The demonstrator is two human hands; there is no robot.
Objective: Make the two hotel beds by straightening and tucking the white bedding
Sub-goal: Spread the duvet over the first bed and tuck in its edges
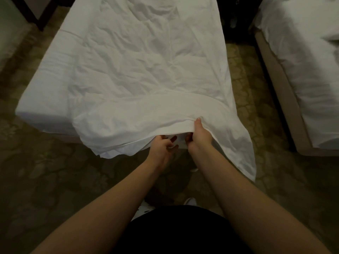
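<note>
Clothing: a dark garment (174, 233) fills the bottom edge, with both bare forearms reaching forward from it.
Shoe: the white toe of a shoe (190, 200) shows just beyond the garment, on the patterned carpet (55, 180).
Left hand: the left hand (163, 144) sits just below the sheet's near hem, fingers curled with the tips at a lower white layer. I cannot tell whether it actually grips the cloth.
Right hand: the right hand (199, 132) is just beside the left, almost touching it. It holds the folded near hem, thumb on top of the cloth and fingers tucked under, lifting that edge slightly.
White sheet: the white sheet (146, 70) spreads away from the hands over the bed, creased across its middle. Its near edge hangs off the foot; its right corner drapes down toward the carpet, right of the right forearm.
Near bed: the near bed (45, 99) runs lengthwise away from the person, with its left side bare of the top sheet.
Second bed: a second bed (302, 70), also in white, stands at the right, well apart across a strip of carpet.
Far left: a dark furniture frame (36, 13) stands by the bed's far left corner.
</note>
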